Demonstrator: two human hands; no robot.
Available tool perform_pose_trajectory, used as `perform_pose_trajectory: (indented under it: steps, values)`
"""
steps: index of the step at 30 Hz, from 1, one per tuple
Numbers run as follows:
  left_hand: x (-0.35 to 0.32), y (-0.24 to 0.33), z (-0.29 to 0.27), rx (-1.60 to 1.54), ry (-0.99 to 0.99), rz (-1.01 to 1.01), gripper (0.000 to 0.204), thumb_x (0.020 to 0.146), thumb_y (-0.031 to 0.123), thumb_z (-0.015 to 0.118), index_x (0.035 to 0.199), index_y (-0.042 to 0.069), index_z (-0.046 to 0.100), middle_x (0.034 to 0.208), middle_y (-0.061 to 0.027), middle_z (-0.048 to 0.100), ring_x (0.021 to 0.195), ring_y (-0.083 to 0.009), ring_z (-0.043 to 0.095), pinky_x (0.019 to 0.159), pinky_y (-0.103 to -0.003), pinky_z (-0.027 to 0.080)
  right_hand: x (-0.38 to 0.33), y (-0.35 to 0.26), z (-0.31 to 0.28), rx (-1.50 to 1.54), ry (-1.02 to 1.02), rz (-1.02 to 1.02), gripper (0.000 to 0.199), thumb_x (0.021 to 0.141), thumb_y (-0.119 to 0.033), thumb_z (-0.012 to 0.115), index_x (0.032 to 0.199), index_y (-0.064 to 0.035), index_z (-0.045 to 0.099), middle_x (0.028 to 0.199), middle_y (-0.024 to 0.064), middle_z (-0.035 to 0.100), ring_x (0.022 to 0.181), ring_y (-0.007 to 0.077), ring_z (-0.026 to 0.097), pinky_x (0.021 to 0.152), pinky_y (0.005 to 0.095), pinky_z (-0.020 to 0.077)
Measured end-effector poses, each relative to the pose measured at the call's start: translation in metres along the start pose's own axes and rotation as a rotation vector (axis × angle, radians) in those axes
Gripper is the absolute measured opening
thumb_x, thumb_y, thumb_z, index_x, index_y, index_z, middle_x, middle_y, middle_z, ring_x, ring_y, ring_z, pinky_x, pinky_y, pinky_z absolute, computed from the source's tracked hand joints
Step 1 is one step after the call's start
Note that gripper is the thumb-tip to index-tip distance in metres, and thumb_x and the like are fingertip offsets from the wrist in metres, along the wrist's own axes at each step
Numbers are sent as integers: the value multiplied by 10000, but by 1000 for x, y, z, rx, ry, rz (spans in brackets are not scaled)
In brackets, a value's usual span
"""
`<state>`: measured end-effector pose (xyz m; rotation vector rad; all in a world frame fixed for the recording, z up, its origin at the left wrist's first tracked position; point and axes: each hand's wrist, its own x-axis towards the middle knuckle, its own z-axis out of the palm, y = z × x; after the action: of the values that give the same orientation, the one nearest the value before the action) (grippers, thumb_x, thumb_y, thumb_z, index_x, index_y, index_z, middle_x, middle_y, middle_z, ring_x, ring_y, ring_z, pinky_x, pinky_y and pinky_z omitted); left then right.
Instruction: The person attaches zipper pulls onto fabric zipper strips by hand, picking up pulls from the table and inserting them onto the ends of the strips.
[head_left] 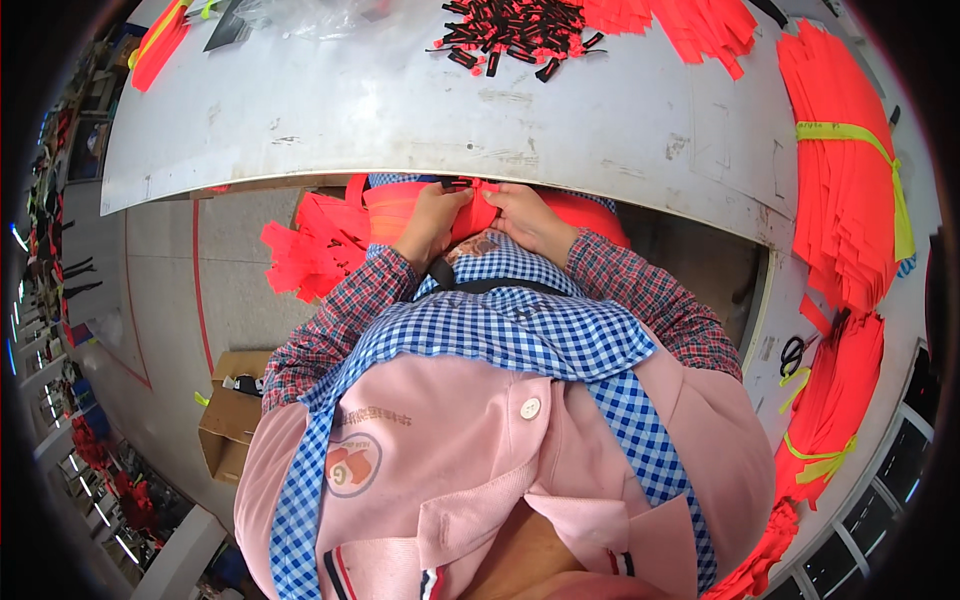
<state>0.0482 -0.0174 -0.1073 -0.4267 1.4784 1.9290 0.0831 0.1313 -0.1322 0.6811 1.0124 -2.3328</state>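
Observation:
At the near edge of the white table, above my lap, my left hand [437,216] and my right hand [528,216] are close together. Both pinch a bright red-orange fabric strip [484,208] between thumbs and fingers. A small black piece [458,184] shows at the left thumb, partly hidden by the table edge; its kind is unclear. More red-orange strips [392,212] lie across my lap, over the blue checked apron [500,262]. To the left of my lap hangs a loose bunch of strips [318,246] with ends fanned out.
On the white table [380,115] lies a heap of small black pieces [515,30] with red bits. Red-orange strips [705,30] lie beside it. At right are a tied bundle [840,200] and scissors [793,353]. A cardboard box [225,430] stands on the floor at left.

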Motion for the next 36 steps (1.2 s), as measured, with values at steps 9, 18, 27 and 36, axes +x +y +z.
perform_pose_trajectory:
  steps: [9, 18, 27, 36]
  values:
    - [31, -38, -16, 462, 95, 291, 169, 899, 68, 564, 991, -56, 632, 882, -65, 656, 751, -111, 609, 669, -217, 490, 20, 24, -10, 5, 41, -227, 201, 945, -71, 483, 1070, 41, 594, 1026, 119, 645, 893, 186, 633, 789, 294, 518]
    - [4, -19, 0, 45, 15, 129, 191, 923, 97, 553, 1009, -52, 635, 901, -85, 663, 767, -119, 612, 684, -236, 500, 4, 8, -8, -24, 19, -78, 225, 964, -126, 478, 1128, 0, 568, 1039, 101, 640, 921, 178, 630, 765, 314, 529]
    - [24, -36, -4, 297, 90, 322, 180, 905, 91, 562, 969, -51, 653, 846, -77, 673, 723, -110, 602, 646, -248, 493, 10, 19, -3, 10, 47, -249, 203, 948, -105, 493, 1084, 12, 589, 969, 78, 642, 863, 152, 603, 760, 263, 489]
    - [1, 0, -7, 227, -122, 386, 174, 943, 107, 550, 1054, -5, 623, 925, -10, 643, 804, -59, 559, 727, -206, 465, -25, -14, 15, -30, -26, -315, 206, 950, -183, 548, 1069, -22, 601, 978, 30, 635, 904, 79, 585, 745, 221, 475]
